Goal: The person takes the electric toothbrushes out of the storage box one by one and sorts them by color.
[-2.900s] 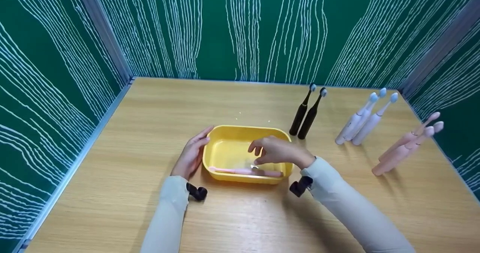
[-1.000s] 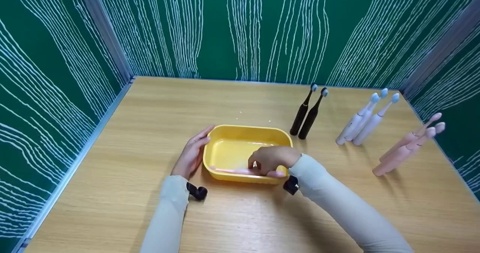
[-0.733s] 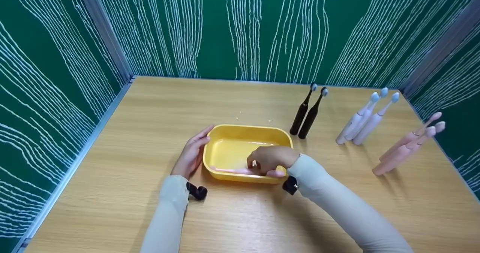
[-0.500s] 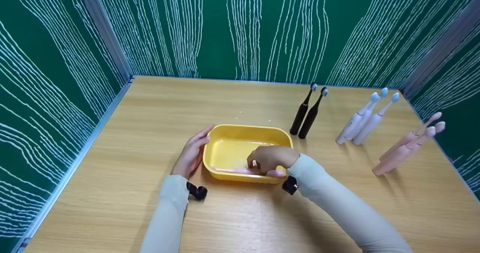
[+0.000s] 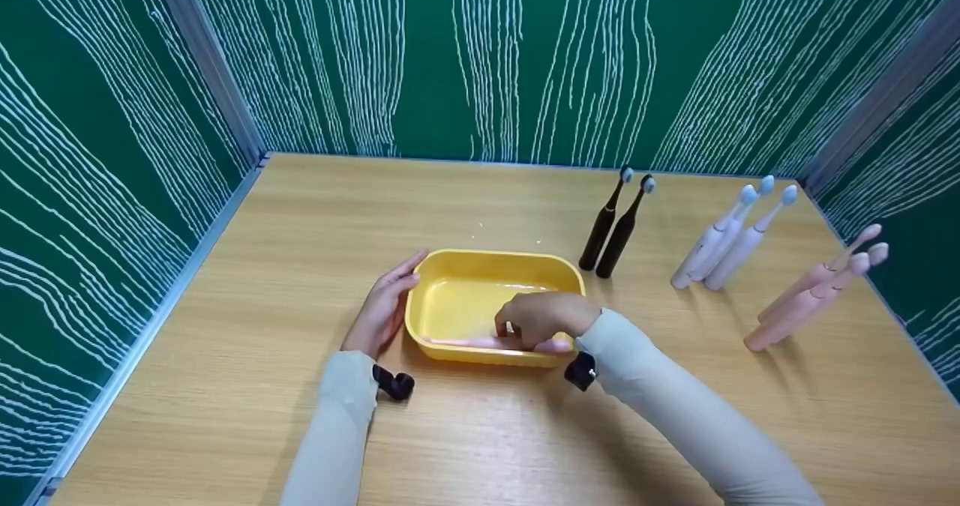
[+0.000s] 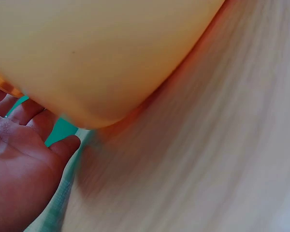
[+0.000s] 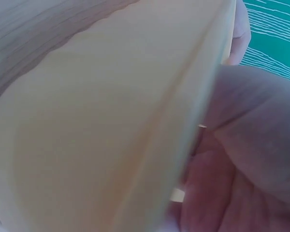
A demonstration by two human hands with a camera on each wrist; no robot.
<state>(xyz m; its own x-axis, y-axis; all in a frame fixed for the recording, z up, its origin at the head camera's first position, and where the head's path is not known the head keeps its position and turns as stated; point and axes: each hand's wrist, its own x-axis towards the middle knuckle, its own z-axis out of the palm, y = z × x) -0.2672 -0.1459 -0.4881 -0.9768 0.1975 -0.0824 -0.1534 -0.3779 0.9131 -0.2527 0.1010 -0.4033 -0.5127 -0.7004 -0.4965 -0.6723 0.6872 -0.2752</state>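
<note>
A yellow plastic basin (image 5: 491,255) stands in the middle of the table. My left hand (image 5: 381,312) rests against its left side with fairly straight fingers; in the left wrist view that palm (image 6: 19,169) lies beside the outer wall. Inside, along the near wall, lies a pink electric toothbrush (image 5: 457,342). With fingers curled down, my right hand (image 5: 544,318) reaches into the basin and grips the toothbrush's handle, partly covering it. In the right wrist view the basin wall (image 7: 101,121) hides the fingertips and the toothbrush.
Two black electric toothbrushes (image 5: 616,238) stand upright behind the basin's right end. Farther right stand three white ones (image 5: 718,251) with blue heads and three pink ones (image 5: 799,312). Green panels (image 5: 431,64) with white lines enclose the table (image 5: 247,326).
Since the oldest frame my right hand has lowered into the basin and taken hold of the pink toothbrush. Over the last second both hands have stayed practically still.
</note>
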